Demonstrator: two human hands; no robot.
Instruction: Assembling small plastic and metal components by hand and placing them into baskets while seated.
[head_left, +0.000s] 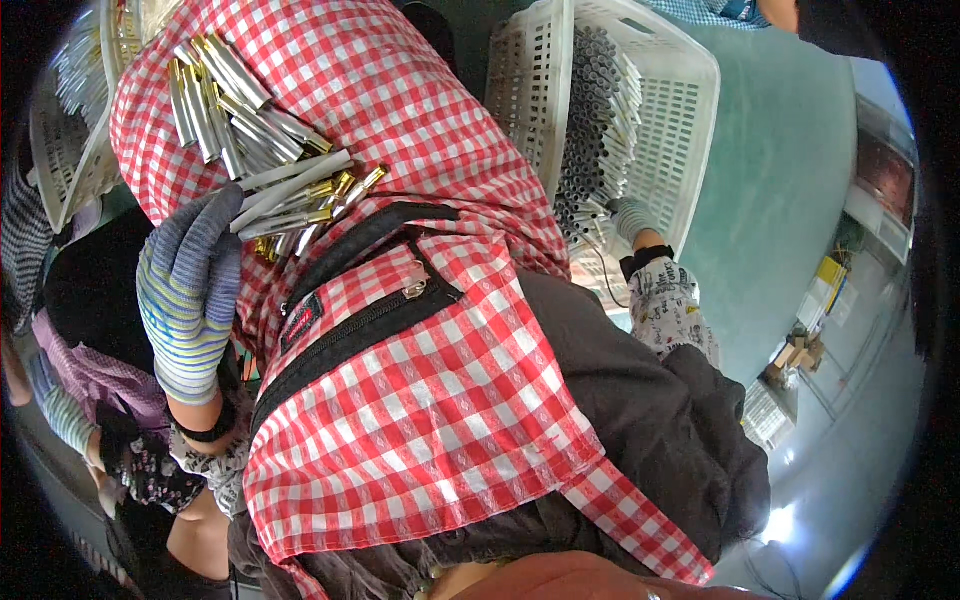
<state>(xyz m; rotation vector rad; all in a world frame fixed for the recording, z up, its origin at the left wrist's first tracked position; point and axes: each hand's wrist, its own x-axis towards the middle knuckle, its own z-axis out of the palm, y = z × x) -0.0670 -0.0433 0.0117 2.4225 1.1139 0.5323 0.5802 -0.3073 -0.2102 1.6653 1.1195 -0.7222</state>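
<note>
My left hand (pixel 195 285), in a grey and striped knit glove, is closed on a pair of pale tubes (pixel 295 190) that stick out past its fingertips. Those tubes lie over a loose pile of silvery tubes with gold-coloured ends (pixel 240 110), resting on the red-and-white checked apron (pixel 400 400) across my lap. Over on the right, my right hand (pixel 632 218), gloved as well, reaches into a white plastic crate (pixel 690 110). It is beside a dense stack of thin tubes (pixel 590 130) seen end-on; its fingers are too small and partly hidden to read.
Another basket (pixel 75 150) with clear tubes stands at the far left. Close by on the left is a co-worker's gloved hand (pixel 60 400) and sleeve. Green floor (pixel 790 150) stretches right of the crate, with boxes (pixel 800 350) farther off.
</note>
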